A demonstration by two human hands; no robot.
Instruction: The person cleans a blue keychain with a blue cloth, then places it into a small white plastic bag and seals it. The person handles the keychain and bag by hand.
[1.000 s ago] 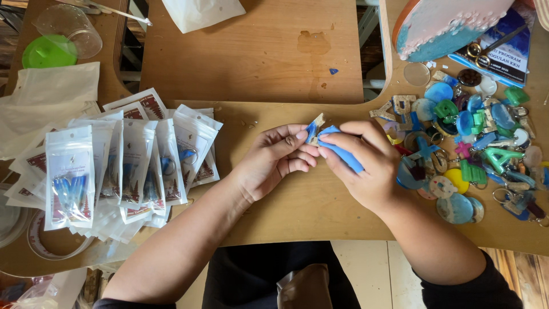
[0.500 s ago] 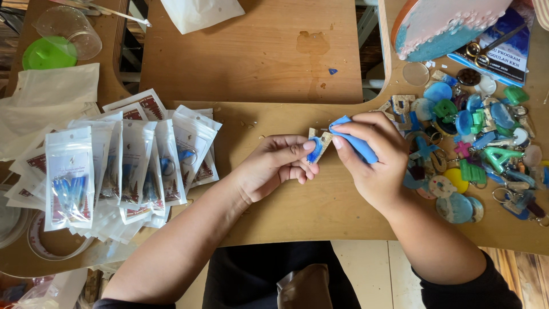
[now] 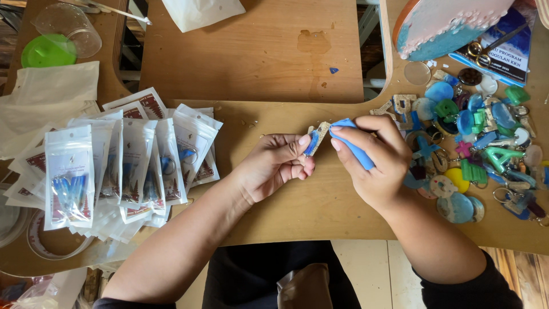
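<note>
My left hand (image 3: 275, 163) pinches a small blue and cream charm (image 3: 315, 139) between thumb and fingers, above the wooden table (image 3: 269, 114). My right hand (image 3: 372, 163) grips a blue tool handle (image 3: 353, 146), whose tip meets the charm. Both hands hover near the table's middle. A pile of coloured plastic charms and key rings (image 3: 480, 143) lies just right of my right hand.
Several sealed clear packets (image 3: 126, 166) with blue pieces fan out at the left, beside white bags (image 3: 51, 91). A green lid (image 3: 48, 50) and a clear cup (image 3: 66, 26) sit far left. A round pink and teal slab (image 3: 446, 26) and scissors (image 3: 486, 46) lie top right.
Both hands have shifted slightly right and up; the tool's tip now touches the charm's top instead of lying across it.
</note>
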